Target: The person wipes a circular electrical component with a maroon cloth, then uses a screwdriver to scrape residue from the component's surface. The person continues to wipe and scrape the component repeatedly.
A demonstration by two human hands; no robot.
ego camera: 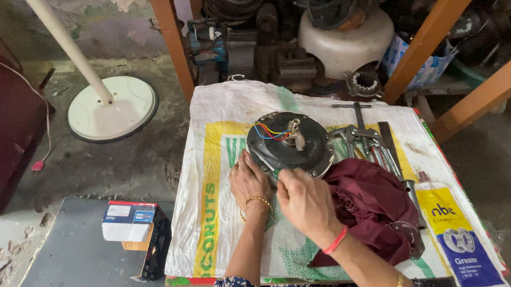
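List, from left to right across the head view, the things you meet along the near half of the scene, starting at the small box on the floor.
Small box → left hand → right hand → maroon cloth → yellow and blue pouch. The round motor housing lies just beyond both hands, so it has no clear place in this order.

I saw open sacking on the surface (209,188) to the left of my left hand (249,183), bare out to its edge. The round motor housing (289,142) sat right in front of both hands, blocking any straight reach forward. To the right of my right hand (305,202), the maroon cloth (370,204) lay heaped, and the spanners (366,143) crowded the far right. Beyond the surface, the motor parts (292,22) filled the gap between the wooden beams (168,37).
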